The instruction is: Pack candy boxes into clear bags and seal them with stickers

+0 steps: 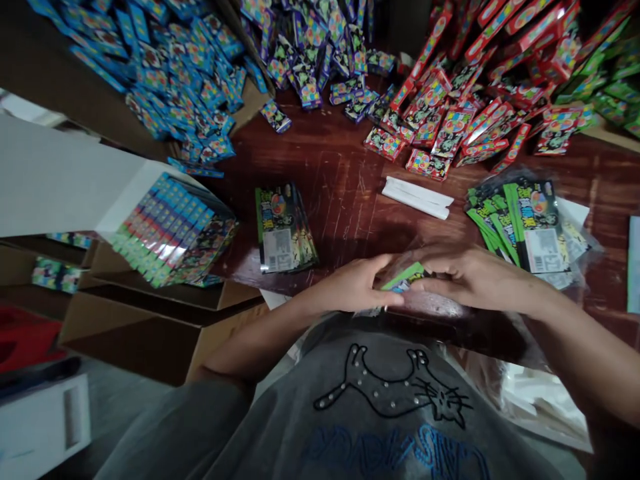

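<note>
Close to my body, at the front edge of the table, both hands are closed around a packet with a green edge (404, 275). Its lower part is hidden by my fingers. My left hand (353, 283) grips it from the left, thumb and fingers around its side. From the other side my right hand (463, 273) holds it with curled fingers. A stack of black and green printed packets (277, 230) lies left of my hands. More of these packets (533, 217) lie fanned on clear plastic to the right.
Small blue boxes (185, 80), purple boxes (310, 53), red boxes (445, 127) and green boxes (620, 87) are heaped along the back. A folded white strip (417, 197) lies mid-table. At left, an open white carton (135, 183) holds rows of coloured boxes above a cardboard box (135, 333).
</note>
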Demonstrator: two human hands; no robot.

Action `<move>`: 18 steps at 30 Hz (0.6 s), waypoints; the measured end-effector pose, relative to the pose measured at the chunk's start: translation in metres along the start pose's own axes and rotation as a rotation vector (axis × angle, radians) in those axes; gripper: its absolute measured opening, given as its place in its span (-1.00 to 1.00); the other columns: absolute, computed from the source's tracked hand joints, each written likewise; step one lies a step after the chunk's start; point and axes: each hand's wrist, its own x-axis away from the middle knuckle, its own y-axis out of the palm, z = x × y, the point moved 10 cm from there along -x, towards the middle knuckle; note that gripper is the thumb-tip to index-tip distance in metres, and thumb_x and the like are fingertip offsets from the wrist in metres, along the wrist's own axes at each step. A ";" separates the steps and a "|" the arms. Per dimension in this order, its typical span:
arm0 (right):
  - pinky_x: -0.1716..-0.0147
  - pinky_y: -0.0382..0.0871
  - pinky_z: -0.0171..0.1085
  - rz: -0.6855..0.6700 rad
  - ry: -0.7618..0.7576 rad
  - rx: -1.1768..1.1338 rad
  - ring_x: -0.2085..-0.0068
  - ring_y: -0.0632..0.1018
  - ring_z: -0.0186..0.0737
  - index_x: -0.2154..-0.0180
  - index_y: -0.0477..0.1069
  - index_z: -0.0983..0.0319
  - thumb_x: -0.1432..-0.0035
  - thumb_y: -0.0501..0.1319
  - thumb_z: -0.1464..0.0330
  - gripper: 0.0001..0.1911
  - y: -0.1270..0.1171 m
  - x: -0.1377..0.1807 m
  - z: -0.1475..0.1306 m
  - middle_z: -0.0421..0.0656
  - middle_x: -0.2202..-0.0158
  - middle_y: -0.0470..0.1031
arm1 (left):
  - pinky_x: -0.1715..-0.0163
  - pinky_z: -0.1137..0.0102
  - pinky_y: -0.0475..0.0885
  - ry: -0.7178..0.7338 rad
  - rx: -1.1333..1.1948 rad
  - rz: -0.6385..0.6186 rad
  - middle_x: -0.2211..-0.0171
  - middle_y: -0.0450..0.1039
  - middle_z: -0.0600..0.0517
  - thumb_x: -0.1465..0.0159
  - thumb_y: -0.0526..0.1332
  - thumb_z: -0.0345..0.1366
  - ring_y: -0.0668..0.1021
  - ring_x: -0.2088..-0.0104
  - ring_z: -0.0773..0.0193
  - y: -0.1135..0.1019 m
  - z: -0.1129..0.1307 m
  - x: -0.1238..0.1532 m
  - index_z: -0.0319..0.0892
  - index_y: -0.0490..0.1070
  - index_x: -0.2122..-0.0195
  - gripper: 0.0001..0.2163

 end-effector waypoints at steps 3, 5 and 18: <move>-0.18 0.57 0.04 0.002 -0.032 -0.072 -0.18 0.67 -0.04 0.05 0.67 0.01 -0.47 0.21 0.17 -0.75 -0.007 0.001 -0.004 -0.16 -0.08 0.69 | 0.21 0.26 0.61 -0.067 0.196 0.001 0.15 0.72 -0.09 -0.08 0.56 -0.13 0.71 0.20 0.08 0.002 -0.014 0.005 -0.20 0.60 0.03 -0.53; -0.21 0.54 0.14 0.269 0.060 -0.050 -0.21 0.64 0.04 0.12 0.65 0.03 -0.44 0.25 0.13 -0.78 -0.023 0.002 0.007 -0.10 -0.09 0.68 | 0.16 0.25 0.63 -0.090 0.306 0.143 0.15 0.73 -0.08 -0.17 0.50 -0.12 0.72 0.19 0.09 -0.008 -0.024 0.004 -0.22 0.61 0.08 -0.63; 0.55 0.24 -0.18 0.690 0.605 0.178 0.50 0.63 0.01 0.19 0.37 0.11 -0.51 -0.05 0.06 -0.63 0.061 -0.002 0.063 -0.01 0.36 0.66 | -0.08 0.16 0.61 -0.080 0.274 0.686 -0.10 0.64 -0.20 -0.48 0.24 -0.02 0.70 -0.06 0.02 -0.018 -0.052 0.017 -0.15 0.31 -0.25 -0.56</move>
